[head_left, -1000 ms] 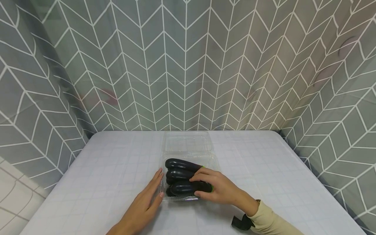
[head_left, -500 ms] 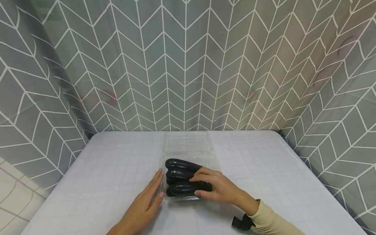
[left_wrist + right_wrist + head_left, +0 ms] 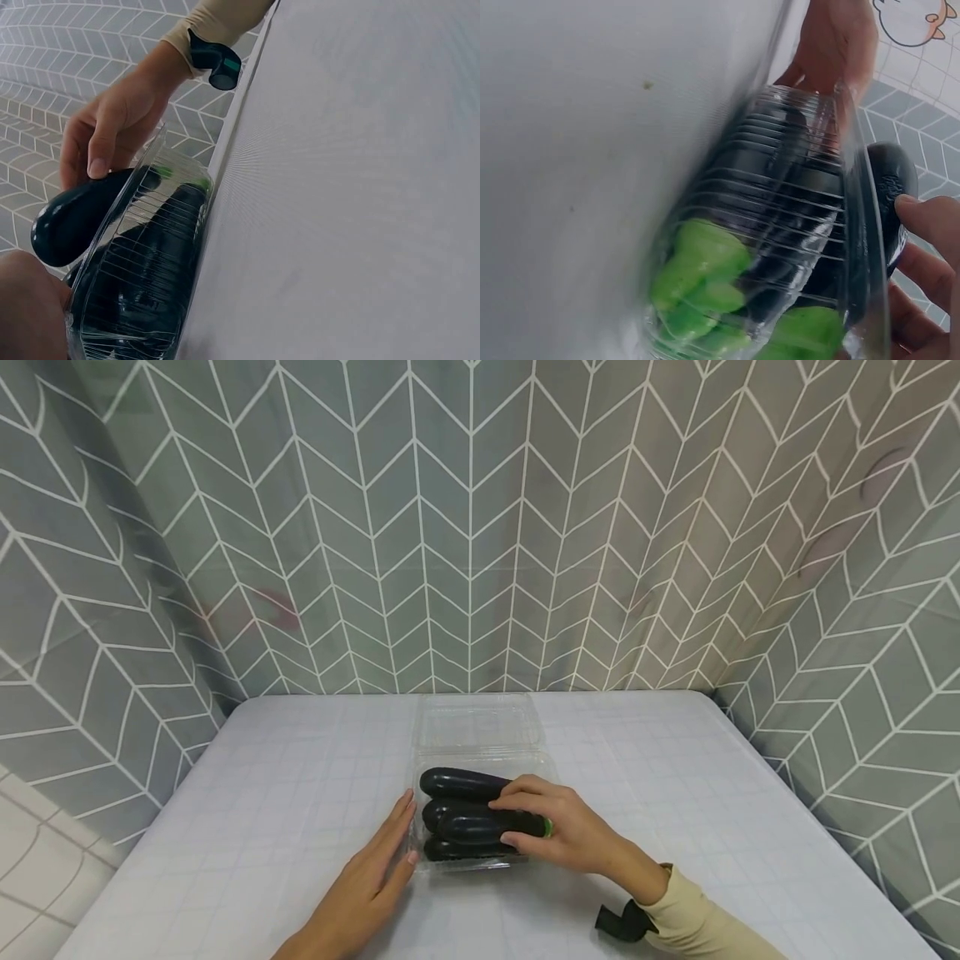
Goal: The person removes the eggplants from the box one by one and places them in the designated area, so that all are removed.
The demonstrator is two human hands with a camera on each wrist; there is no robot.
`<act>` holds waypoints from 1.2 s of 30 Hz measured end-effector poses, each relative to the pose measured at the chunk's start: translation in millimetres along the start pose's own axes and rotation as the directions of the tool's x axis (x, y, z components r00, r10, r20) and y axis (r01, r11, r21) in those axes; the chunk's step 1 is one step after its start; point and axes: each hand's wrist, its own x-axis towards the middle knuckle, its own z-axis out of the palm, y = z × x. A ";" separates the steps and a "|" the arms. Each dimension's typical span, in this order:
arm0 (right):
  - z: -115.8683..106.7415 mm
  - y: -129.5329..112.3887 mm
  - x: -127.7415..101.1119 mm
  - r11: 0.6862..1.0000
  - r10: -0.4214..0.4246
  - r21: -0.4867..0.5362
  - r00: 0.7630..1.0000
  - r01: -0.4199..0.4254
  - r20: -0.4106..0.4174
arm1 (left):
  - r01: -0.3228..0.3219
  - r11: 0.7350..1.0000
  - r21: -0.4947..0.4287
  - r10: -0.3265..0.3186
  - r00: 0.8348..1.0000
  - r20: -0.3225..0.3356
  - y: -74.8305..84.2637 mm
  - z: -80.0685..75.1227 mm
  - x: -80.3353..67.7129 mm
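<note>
A clear plastic clamshell (image 3: 480, 727) lies open on the white table, its tray holding several dark eggplants (image 3: 457, 783). My right hand (image 3: 525, 814) grips the top eggplant (image 3: 472, 825) near its green stem end, and the eggplant sits raised above the others. My left hand (image 3: 390, 843) rests flat with straight fingers against the tray's left side. In the left wrist view the raised eggplant (image 3: 71, 217) sticks out over the tray's rim (image 3: 142, 285) under the right hand (image 3: 112, 127). The right wrist view shows green stems (image 3: 697, 270) through the tray wall (image 3: 780, 247).
The clamshell's lid (image 3: 476, 720) lies flat behind the tray, toward the back wall. A grey chevron-patterned curtain (image 3: 480, 527) encloses the table (image 3: 675, 793) on three sides. A black wrist strap (image 3: 622, 922) sits on my right sleeve.
My right hand has lifted the eggplant it grips and shifted it slightly away from me, over the middle of the pile. My left hand has stayed in place.
</note>
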 end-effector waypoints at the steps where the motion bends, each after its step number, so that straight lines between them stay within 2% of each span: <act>1: -1.0 -0.2 0.4 1.000 0.001 0.004 1.000 -0.001 -0.004 | 0.001 1.000 0.000 -0.001 1.000 0.001 0.1 -0.2 0.1; 10: -13.3 -0.1 5.7 1.000 0.007 0.015 0.999 -0.006 -0.046 | -0.010 1.000 -0.005 0.010 1.000 -0.018 3.5 0.0 -0.1; 17: -24.7 4.9 11.3 1.000 0.008 -0.020 0.998 -0.010 -0.056 | -0.005 1.000 -0.005 0.005 1.000 -0.022 6.2 -0.6 0.3; 24: -31.8 11.3 10.4 0.997 0.055 -0.047 0.997 -0.058 -0.062 | 0.016 1.000 0.005 -0.015 1.000 -0.011 7.4 -0.7 -0.3; 36: -45.6 22.0 13.4 0.992 0.089 -0.082 0.994 -0.094 -0.059 | -0.002 1.000 -0.001 0.002 1.000 -0.016 7.2 -0.6 -1.2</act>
